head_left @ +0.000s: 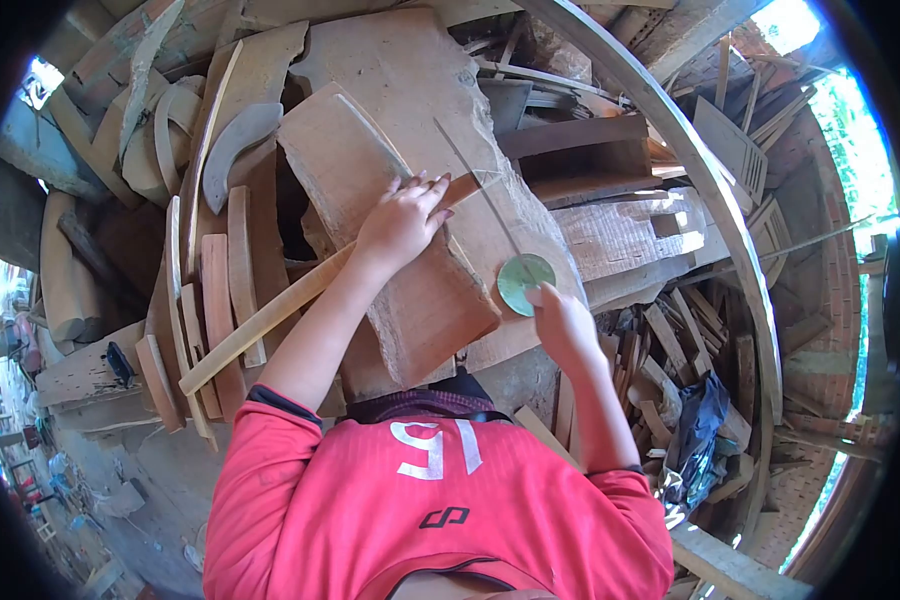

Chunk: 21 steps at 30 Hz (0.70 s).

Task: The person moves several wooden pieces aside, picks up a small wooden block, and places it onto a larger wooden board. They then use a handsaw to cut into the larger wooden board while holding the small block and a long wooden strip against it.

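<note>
My left hand lies over a long, slightly curved wooden strip, its fingers bent down around it. The strip crosses a thick wooden block, and its far end sticks out past my fingers. In my right hand is a handsaw with a round green disc at the handle end, gripped at the disc's lower right edge. Its thin, straight blade runs up and left, crossing the strip near its far end. Under the block spreads a large rough-edged wooden slab.
Several cut wooden pieces lean at the left, near a grey curved piece. A long curved beam arches along the right. Below it are wood offcuts and a dark plastic bag.
</note>
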Each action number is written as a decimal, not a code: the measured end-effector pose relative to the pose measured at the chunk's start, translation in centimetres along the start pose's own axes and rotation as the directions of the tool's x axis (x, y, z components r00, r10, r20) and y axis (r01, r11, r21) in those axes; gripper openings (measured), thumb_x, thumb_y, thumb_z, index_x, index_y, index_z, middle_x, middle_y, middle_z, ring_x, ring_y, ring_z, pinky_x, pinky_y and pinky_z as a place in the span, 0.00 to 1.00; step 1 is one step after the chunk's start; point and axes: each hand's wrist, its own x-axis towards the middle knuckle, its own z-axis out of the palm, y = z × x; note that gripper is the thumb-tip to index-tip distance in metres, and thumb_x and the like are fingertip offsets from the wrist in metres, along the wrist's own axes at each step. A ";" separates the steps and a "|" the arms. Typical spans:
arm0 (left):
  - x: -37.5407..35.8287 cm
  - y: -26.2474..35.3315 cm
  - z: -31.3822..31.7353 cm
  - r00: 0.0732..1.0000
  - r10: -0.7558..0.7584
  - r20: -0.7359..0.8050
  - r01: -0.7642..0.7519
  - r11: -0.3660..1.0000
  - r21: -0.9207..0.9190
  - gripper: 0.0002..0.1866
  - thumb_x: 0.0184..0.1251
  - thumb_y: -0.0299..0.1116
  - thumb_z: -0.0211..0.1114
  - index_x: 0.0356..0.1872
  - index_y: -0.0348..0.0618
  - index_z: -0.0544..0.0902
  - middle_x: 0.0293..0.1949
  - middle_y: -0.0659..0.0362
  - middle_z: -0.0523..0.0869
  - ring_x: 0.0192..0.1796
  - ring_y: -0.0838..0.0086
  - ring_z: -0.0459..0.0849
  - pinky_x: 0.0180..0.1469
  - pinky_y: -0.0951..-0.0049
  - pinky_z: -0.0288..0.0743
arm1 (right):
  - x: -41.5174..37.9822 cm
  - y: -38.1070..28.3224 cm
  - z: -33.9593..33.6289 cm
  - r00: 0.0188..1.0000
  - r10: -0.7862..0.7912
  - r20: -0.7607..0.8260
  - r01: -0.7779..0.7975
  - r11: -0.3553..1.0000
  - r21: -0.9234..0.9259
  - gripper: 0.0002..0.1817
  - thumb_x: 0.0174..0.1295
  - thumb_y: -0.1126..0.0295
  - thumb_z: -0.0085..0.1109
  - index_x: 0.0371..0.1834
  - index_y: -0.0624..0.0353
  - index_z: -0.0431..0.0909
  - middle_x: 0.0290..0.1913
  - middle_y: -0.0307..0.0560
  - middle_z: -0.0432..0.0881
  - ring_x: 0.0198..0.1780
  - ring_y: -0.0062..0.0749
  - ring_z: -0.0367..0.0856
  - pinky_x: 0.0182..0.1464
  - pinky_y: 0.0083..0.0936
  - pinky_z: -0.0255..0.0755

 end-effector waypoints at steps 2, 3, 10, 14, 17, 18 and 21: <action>0.0 0.0 0.1 1.000 -0.006 -0.004 0.006 1.000 -0.021 0.24 0.63 0.41 0.58 0.59 0.43 0.71 0.50 0.46 0.79 0.59 0.58 0.73 0.63 0.54 0.61 | -1.4 -0.1 -1.4 0.998 0.046 0.050 -0.044 0.999 -0.029 0.08 0.58 0.71 0.48 0.37 0.59 0.75 0.29 0.61 0.79 0.35 0.57 0.78 0.38 0.45 0.71; 0.0 -0.1 0.2 1.000 -0.007 0.003 0.007 1.000 -0.020 0.24 0.63 0.41 0.58 0.59 0.43 0.71 0.50 0.46 0.79 0.59 0.58 0.73 0.63 0.54 0.61 | -1.8 -0.9 -2.4 0.996 0.066 0.054 -0.062 0.996 -0.071 0.08 0.58 0.71 0.48 0.36 0.60 0.75 0.30 0.61 0.79 0.35 0.57 0.78 0.37 0.45 0.71; 0.0 -0.8 0.3 0.998 0.013 0.058 -0.008 0.996 -0.086 0.27 0.61 0.44 0.59 0.60 0.42 0.70 0.49 0.47 0.80 0.59 0.60 0.73 0.63 0.50 0.58 | 1.9 -2.1 -1.9 1.000 -0.027 -0.006 0.027 0.999 -0.017 0.08 0.56 0.70 0.48 0.32 0.63 0.74 0.30 0.62 0.79 0.36 0.57 0.78 0.39 0.45 0.72; 0.1 -0.4 -0.1 0.998 -0.006 0.065 0.010 0.998 -0.055 0.26 0.63 0.46 0.57 0.58 0.40 0.71 0.50 0.48 0.80 0.59 0.61 0.73 0.64 0.52 0.58 | 7.2 -4.4 -0.6 0.992 -0.105 -0.066 0.104 0.994 -0.027 0.10 0.56 0.69 0.47 0.31 0.65 0.75 0.30 0.62 0.80 0.36 0.57 0.79 0.40 0.44 0.72; 0.2 -0.3 -0.5 0.996 -0.021 0.088 0.030 0.995 -0.094 0.25 0.63 0.44 0.56 0.58 0.40 0.72 0.50 0.48 0.79 0.60 0.60 0.73 0.64 0.53 0.58 | 9.4 -5.1 0.0 0.990 -0.099 -0.100 0.102 0.995 0.021 0.10 0.55 0.69 0.47 0.30 0.64 0.76 0.31 0.63 0.80 0.35 0.58 0.79 0.40 0.45 0.73; 0.2 -0.3 -0.5 0.997 -0.016 0.081 0.023 0.995 -0.095 0.25 0.63 0.44 0.56 0.58 0.40 0.72 0.50 0.48 0.79 0.60 0.60 0.73 0.64 0.53 0.58 | 9.7 -4.9 0.5 0.988 -0.108 -0.113 0.111 0.993 0.028 0.09 0.56 0.69 0.47 0.31 0.63 0.76 0.31 0.62 0.80 0.35 0.58 0.79 0.39 0.46 0.73; 0.1 -0.3 -0.1 0.998 -0.009 0.054 0.015 0.994 -0.112 0.24 0.64 0.42 0.55 0.57 0.39 0.72 0.50 0.47 0.79 0.60 0.59 0.72 0.64 0.53 0.59 | 9.3 -3.3 2.6 0.976 -0.123 -0.177 0.134 0.989 0.055 0.07 0.56 0.69 0.48 0.31 0.60 0.71 0.27 0.61 0.79 0.32 0.57 0.79 0.36 0.47 0.73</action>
